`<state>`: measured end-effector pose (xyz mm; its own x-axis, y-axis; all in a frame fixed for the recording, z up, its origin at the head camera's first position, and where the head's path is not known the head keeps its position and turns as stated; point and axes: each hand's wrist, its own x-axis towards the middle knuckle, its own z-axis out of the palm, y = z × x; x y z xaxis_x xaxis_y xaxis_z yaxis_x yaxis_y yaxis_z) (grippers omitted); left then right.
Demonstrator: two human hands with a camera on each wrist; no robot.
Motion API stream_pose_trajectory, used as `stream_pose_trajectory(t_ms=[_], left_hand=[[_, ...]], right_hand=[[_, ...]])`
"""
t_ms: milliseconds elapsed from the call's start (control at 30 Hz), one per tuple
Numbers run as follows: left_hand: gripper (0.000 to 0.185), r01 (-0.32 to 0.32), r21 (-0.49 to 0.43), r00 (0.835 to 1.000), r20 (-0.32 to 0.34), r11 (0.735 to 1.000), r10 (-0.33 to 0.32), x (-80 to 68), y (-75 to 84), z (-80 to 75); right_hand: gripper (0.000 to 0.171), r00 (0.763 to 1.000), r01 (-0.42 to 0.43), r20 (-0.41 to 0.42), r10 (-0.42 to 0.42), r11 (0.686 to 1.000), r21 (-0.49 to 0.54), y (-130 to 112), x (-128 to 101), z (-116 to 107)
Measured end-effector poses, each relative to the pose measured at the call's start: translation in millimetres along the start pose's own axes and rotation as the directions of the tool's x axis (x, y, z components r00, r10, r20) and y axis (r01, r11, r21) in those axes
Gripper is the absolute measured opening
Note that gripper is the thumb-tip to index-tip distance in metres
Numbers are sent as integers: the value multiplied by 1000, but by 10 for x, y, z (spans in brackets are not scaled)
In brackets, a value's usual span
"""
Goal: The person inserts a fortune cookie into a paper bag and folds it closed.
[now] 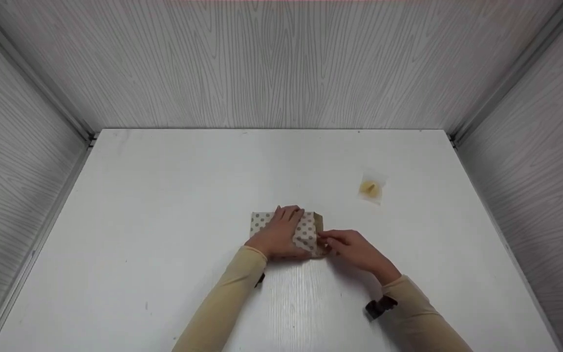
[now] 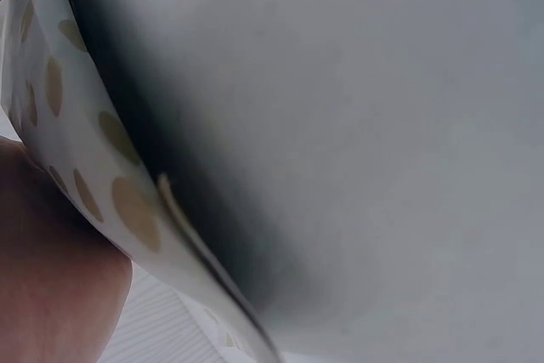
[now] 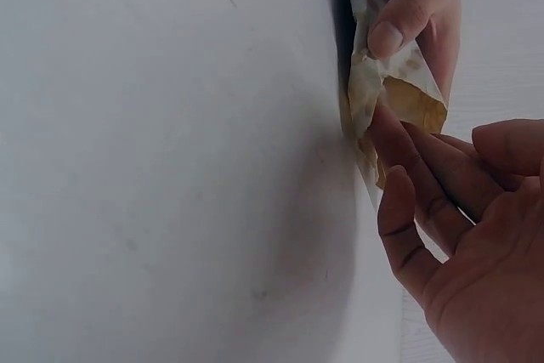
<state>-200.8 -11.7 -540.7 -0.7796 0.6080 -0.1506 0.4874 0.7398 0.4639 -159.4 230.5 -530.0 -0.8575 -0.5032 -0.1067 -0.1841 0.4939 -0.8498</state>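
A paper bag point(image 1: 307, 230), white with tan polka dots and brown inside, lies flat on the table. My left hand point(image 1: 281, 234) spans its top, fingers toward the far edge and thumb at the near side, holding it. The right wrist view shows the left thumb point(image 3: 387, 37) pressed on the dotted paper near the gaping mouth. My right hand point(image 1: 355, 249) is at that mouth, with fingertips inside the brown opening point(image 3: 412, 104) and its thumb apart from the paper. Those fingertips are hidden in the bag. Close by in the left wrist view runs the bag's edge point(image 2: 127, 201).
A small clear packet point(image 1: 371, 189) with a yellowish item inside lies on the white table point(image 1: 164, 195), beyond my right hand. Grey wood-grain panels point(image 1: 271, 63) stand at the back and both sides. A dark strap device point(image 1: 380, 307) sits at the right wrist.
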Motion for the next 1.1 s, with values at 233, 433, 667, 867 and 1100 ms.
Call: stream_pose_trajectory(t_ms=[233,433,667,867,1100], left_hand=[[114,5,-10,1000,4,1000,-5,0,-11,1],[113,-4,-41,1000,4,999,4,-8,-14,-15],[110,-10,-33,1000,3,999,10,-4,-27,-11],[108,-15,-41,1000,-9,999,15,-6,-25,-9],[107,-21,-34,1000,-5,999,21,2,-18,-6]], right_hand=[[37,999,35,-21,-34,999,37,97,-27,-115],[37,998,10,-67,-11,1000,-11,107,-39,-277],[34,986,-35,-167,25,998,-59,190,18,-521],[37,966,-72,-257,43,992,-104,223,80,-780],[49,937,-145,-339,80,975,-170,283,155,-1036]])
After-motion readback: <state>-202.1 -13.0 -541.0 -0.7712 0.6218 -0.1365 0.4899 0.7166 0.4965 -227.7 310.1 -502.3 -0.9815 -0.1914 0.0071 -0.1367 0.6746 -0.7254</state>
